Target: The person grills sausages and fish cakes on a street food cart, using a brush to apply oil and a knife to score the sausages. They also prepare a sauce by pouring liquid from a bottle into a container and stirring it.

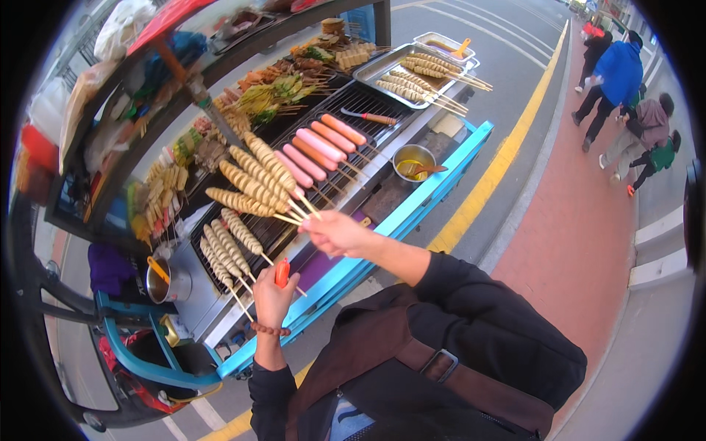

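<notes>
My right hand [339,234] grips the wooden sticks of several spiral-cut skewers [256,179], fanned out over the grill. Below it, my left hand [274,295], with a beaded bracelet on the wrist, holds a small red-orange object [282,273] whose kind I cannot tell. Several more spiral-cut skewers [223,248] lie on the grill's near left end, their sticks beside my left hand. Pink and orange sausages on sticks [320,144] lie side by side on the black grill grate [353,105]. A knife with a wooden handle [380,118] rests beyond them.
A metal tray [375,69] of spiral skewers stands at the far end. A steel pot [408,157] with yellow liquid sits near the cart's blue rail [386,231]; another pot [179,281] stands left. Assorted skewers [270,93] line the back beside a frame post [220,118]. People [618,71] walk on the pavement.
</notes>
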Demonstrator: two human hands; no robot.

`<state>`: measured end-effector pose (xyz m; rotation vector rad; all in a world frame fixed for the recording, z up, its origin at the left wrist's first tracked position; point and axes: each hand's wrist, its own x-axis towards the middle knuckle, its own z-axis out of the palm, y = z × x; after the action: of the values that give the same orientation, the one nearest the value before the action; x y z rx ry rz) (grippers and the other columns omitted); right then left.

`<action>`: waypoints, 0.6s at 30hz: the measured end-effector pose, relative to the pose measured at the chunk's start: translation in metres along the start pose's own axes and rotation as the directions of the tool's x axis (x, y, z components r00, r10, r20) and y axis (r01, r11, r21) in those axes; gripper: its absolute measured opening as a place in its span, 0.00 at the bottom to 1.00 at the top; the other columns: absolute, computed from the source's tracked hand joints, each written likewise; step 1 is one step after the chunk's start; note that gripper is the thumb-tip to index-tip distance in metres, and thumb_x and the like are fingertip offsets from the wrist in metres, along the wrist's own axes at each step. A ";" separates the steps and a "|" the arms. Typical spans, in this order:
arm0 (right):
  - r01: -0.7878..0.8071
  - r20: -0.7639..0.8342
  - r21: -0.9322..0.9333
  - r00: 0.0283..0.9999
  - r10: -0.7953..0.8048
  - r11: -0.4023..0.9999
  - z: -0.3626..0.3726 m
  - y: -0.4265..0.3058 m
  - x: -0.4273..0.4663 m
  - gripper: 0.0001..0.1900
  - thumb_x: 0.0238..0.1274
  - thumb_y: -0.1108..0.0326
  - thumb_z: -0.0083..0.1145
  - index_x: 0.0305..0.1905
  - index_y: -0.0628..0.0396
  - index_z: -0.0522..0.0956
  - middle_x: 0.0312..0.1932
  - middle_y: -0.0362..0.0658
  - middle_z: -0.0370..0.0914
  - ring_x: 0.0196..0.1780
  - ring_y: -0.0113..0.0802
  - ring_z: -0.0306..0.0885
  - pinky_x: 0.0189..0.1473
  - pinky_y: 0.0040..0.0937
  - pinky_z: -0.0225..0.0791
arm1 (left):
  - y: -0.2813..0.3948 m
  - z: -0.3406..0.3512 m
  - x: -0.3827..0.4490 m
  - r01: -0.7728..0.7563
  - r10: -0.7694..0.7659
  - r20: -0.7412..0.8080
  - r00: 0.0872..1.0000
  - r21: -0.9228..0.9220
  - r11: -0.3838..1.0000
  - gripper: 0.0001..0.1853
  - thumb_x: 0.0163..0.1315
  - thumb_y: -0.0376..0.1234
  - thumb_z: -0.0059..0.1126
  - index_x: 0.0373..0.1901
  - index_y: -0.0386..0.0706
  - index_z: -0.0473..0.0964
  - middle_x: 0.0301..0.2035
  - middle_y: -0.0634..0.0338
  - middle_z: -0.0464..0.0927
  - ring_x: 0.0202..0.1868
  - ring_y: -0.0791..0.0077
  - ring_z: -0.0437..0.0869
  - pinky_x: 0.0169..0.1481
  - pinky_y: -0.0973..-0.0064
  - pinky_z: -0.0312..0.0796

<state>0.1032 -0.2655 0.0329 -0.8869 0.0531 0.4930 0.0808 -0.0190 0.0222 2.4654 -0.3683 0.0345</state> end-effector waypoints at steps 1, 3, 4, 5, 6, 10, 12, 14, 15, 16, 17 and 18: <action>0.025 -0.002 -0.013 1.000 -0.026 1.000 -0.022 -0.020 -0.013 0.12 0.80 0.58 0.51 0.49 0.56 0.75 0.20 0.29 0.60 0.15 0.15 0.51 0.13 0.19 0.40 | 0.002 0.005 0.001 -0.009 0.010 -0.015 1.000 0.089 0.996 0.24 0.54 0.38 0.75 0.51 0.39 0.83 0.36 0.45 0.83 0.39 0.48 0.86 0.46 0.60 0.77; 0.127 -0.029 -0.043 0.991 -0.129 0.991 -0.073 -0.067 -0.041 0.13 0.82 0.57 0.49 0.50 0.57 0.75 0.20 0.30 0.61 0.16 0.14 0.51 0.13 0.19 0.41 | 0.008 0.016 0.003 0.033 -0.018 -0.093 0.996 0.159 0.987 0.24 0.52 0.39 0.77 0.51 0.40 0.84 0.35 0.45 0.83 0.37 0.47 0.86 0.43 0.58 0.77; 0.163 -0.110 -0.076 0.979 -0.171 0.984 -0.104 -0.093 -0.057 0.13 0.82 0.57 0.49 0.49 0.56 0.76 0.21 0.30 0.62 0.16 0.15 0.53 0.14 0.18 0.42 | 0.011 0.021 0.005 0.072 -0.049 -0.115 0.992 0.198 0.978 0.23 0.52 0.39 0.77 0.49 0.41 0.84 0.34 0.45 0.83 0.36 0.47 0.86 0.42 0.58 0.77; 0.213 -0.138 -0.100 0.964 -0.225 0.972 -0.137 -0.122 -0.074 0.14 0.82 0.56 0.49 0.49 0.56 0.77 0.21 0.30 0.63 0.17 0.15 0.54 0.14 0.17 0.44 | 0.014 0.026 0.008 0.100 -0.068 -0.154 0.986 0.211 0.972 0.22 0.52 0.38 0.76 0.48 0.41 0.84 0.33 0.46 0.84 0.35 0.47 0.86 0.41 0.57 0.77; 0.243 -0.278 -0.336 0.898 -0.343 0.910 -0.173 -0.152 -0.090 0.14 0.81 0.56 0.51 0.47 0.56 0.78 0.22 0.31 0.65 0.18 0.17 0.58 0.16 0.18 0.49 | 0.018 0.030 0.008 0.156 -0.115 -0.196 0.974 0.210 0.965 0.20 0.52 0.38 0.76 0.47 0.42 0.84 0.32 0.46 0.84 0.34 0.46 0.86 0.40 0.57 0.76; 0.033 -0.416 -0.844 0.590 -0.692 0.536 -0.312 -0.263 -0.133 0.15 0.77 0.56 0.55 0.42 0.57 0.82 0.24 0.35 0.74 0.24 0.24 0.70 0.27 0.28 0.66 | 0.026 0.043 0.010 0.398 -0.333 -0.295 0.895 0.194 0.897 0.15 0.52 0.35 0.75 0.37 0.38 0.81 0.27 0.46 0.82 0.32 0.45 0.85 0.40 0.56 0.76; -0.034 -0.381 -0.901 0.537 -0.753 0.432 -0.371 -0.303 -0.139 0.16 0.76 0.55 0.54 0.42 0.58 0.81 0.25 0.36 0.75 0.25 0.26 0.71 0.30 0.31 0.67 | 0.026 0.049 0.008 0.459 -0.379 -0.346 0.858 0.187 0.868 0.15 0.52 0.34 0.75 0.36 0.38 0.80 0.27 0.46 0.83 0.33 0.44 0.86 0.41 0.54 0.76; -0.112 -0.432 -0.885 0.561 -0.706 0.452 -0.415 -0.326 -0.134 0.15 0.76 0.55 0.53 0.42 0.56 0.81 0.24 0.36 0.73 0.24 0.24 0.69 0.28 0.28 0.65 | 0.022 0.053 0.006 0.521 -0.433 -0.371 0.822 0.182 0.834 0.15 0.51 0.33 0.75 0.38 0.37 0.81 0.30 0.45 0.84 0.35 0.45 0.87 0.43 0.54 0.77; -0.100 -0.435 -0.870 0.617 -0.656 0.482 -0.432 -0.331 -0.129 0.15 0.77 0.55 0.53 0.42 0.55 0.81 0.24 0.35 0.72 0.24 0.23 0.68 0.27 0.28 0.63 | 0.020 0.055 0.005 0.559 -0.466 -0.389 0.795 0.169 0.812 0.16 0.52 0.33 0.74 0.40 0.37 0.81 0.31 0.44 0.84 0.36 0.44 0.87 0.44 0.54 0.77; -0.117 -0.471 -0.835 0.659 -0.587 0.538 -0.446 -0.333 -0.121 0.15 0.77 0.55 0.53 0.42 0.54 0.80 0.24 0.34 0.71 0.23 0.22 0.66 0.25 0.27 0.61 | 0.017 0.056 0.004 0.553 -0.441 -0.414 0.797 0.204 0.808 0.18 0.52 0.33 0.73 0.45 0.37 0.82 0.33 0.42 0.84 0.38 0.42 0.87 0.45 0.53 0.77; -0.138 -0.510 -0.782 0.703 -0.496 0.608 -0.457 -0.331 -0.116 0.14 0.77 0.55 0.53 0.42 0.54 0.80 0.23 0.33 0.71 0.22 0.21 0.65 0.23 0.26 0.60 | 0.015 0.057 0.002 0.549 -0.423 -0.419 0.803 0.245 0.800 0.19 0.54 0.33 0.71 0.47 0.37 0.82 0.34 0.41 0.84 0.39 0.41 0.87 0.45 0.52 0.77; -0.150 -0.516 -0.748 0.744 -0.424 0.647 -0.467 -0.328 -0.108 0.13 0.78 0.54 0.51 0.43 0.52 0.79 0.22 0.31 0.67 0.19 0.19 0.58 0.19 0.23 0.51 | 0.011 0.058 0.001 0.588 -0.469 -0.423 0.775 0.211 0.781 0.18 0.54 0.33 0.70 0.46 0.37 0.82 0.33 0.41 0.84 0.39 0.40 0.87 0.45 0.51 0.77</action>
<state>0.2223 -0.8331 0.0013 -1.8802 0.4540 -0.0259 0.0751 -0.0630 -0.0172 2.7335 0.5585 0.3144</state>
